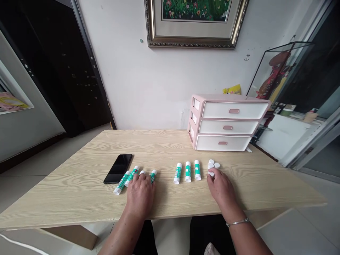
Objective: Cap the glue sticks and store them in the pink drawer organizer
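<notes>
Several green-and-white glue sticks point(128, 179) lie in a row on the wooden table point(79, 177). My left hand point(140, 194) rests on the right end of that row, its fingers curled over a stick. Three more glue sticks point(188, 171) lie side by side further right, capless. Beside them sits a small pile of white caps point(213, 165). My right hand point(220, 187) reaches that pile, with its fingertips pinched on one cap at the near side.
A black phone point(118, 168) lies left of the sticks. A pink and white three-drawer organiser point(225, 122), drawers closed, stands at the back right of the table. A framed picture point(195, 21) hangs on the wall behind.
</notes>
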Demonstrator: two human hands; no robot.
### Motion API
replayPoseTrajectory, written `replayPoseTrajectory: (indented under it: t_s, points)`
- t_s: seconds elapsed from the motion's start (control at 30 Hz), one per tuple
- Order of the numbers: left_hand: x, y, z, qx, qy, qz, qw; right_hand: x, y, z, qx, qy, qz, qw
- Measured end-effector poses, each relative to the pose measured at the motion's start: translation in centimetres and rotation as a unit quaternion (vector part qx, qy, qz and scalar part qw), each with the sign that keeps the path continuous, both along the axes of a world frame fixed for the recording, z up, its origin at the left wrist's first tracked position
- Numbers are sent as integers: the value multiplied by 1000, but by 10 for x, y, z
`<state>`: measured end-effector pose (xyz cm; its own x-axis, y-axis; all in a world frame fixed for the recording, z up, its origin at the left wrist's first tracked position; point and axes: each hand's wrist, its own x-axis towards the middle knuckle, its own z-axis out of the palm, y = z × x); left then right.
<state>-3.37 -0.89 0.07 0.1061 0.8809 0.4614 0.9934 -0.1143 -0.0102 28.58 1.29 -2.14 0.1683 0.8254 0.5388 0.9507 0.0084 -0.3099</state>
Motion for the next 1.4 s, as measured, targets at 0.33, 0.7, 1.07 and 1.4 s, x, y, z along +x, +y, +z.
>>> replayPoseTrajectory:
  t_s: [0.33, 0.7, 1.07, 1.4]
  points:
    - [16, 2, 1, -38, -33, -12, 999, -7, 0, 2, -14, 1, 66, 998]
    - [46, 3, -4, -125, -155, -86, 976, -38, 2, 3, -7, -21, 166, 986]
    - [47, 1, 5, -141, -205, -99, 964, -38, 7, -6, 12, 29, 188, 982]
    - [35, 1, 7, -180, -520, -177, 816, -40, 0, 6, 83, 210, 185, 957]
